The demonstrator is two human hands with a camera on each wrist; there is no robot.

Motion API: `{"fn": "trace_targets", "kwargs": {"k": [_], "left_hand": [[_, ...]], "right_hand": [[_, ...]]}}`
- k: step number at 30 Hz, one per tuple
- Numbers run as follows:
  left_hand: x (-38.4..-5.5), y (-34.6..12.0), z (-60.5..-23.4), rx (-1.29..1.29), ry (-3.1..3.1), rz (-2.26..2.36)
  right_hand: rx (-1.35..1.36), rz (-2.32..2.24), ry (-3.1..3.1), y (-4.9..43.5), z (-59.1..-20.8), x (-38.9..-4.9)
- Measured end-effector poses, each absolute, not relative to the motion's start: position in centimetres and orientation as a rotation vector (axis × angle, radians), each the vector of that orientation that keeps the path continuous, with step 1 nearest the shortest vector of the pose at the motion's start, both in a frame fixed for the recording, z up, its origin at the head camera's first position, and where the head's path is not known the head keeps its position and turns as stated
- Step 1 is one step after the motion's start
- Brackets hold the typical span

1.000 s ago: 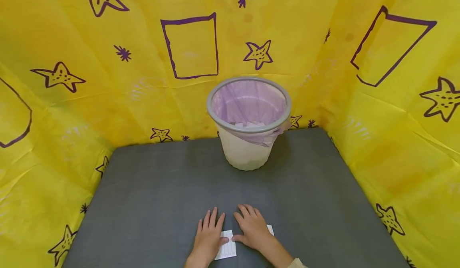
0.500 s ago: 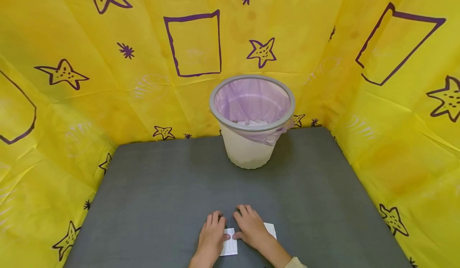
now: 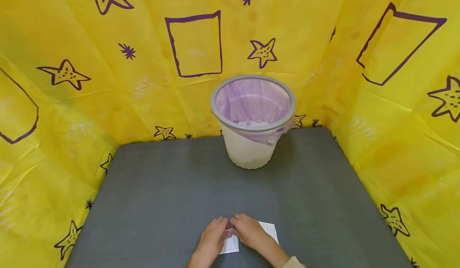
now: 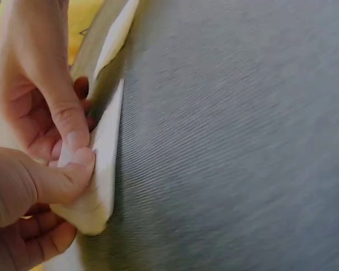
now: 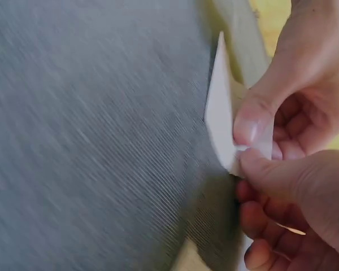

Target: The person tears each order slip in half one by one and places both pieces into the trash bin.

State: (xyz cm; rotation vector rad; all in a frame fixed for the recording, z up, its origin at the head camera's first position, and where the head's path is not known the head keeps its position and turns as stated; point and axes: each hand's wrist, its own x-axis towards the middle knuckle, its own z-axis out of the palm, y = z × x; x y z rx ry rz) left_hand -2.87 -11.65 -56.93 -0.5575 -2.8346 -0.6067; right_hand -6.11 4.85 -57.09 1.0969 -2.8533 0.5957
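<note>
Both hands meet at the near part of the table over a small white slip of paper [image 3: 231, 245] with faint printed lines. My left hand [image 3: 213, 236] pinches its upper edge between thumb and curled fingers. Close against it, my right hand [image 3: 249, 232] pinches the same edge, the thumb tips side by side. In the left wrist view the paper [image 4: 104, 147] stands tilted above the grey cloth. The right wrist view shows the paper [image 5: 219, 107] bent up under both thumbs. A second lined paper [image 3: 270, 231] lies beside my right wrist, partly hidden by it.
A cream waste bin [image 3: 248, 154] with a grey rim and purple liner stands at the back of the grey table [image 3: 161, 188]. White paper pieces [image 3: 256, 123] lie inside it. Yellow cloth [image 3: 143, 100] with purple drawings hangs around the back and sides.
My hands have come together from either side of the slip. Their fingers, spread flat at first, have curled in and now pinch the paper's upper edge. The bin stays in place.
</note>
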Motion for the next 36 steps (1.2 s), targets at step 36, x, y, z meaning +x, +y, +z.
{"fn": "trace_targets", "kwargs": {"k": [36], "left_hand": [[-18.5,-8.6,-29.5,-0.729,-2.045,-1.213]], "right_hand": [[0.985,1.12,-2.114,8.7,-29.0,-20.0]]}}
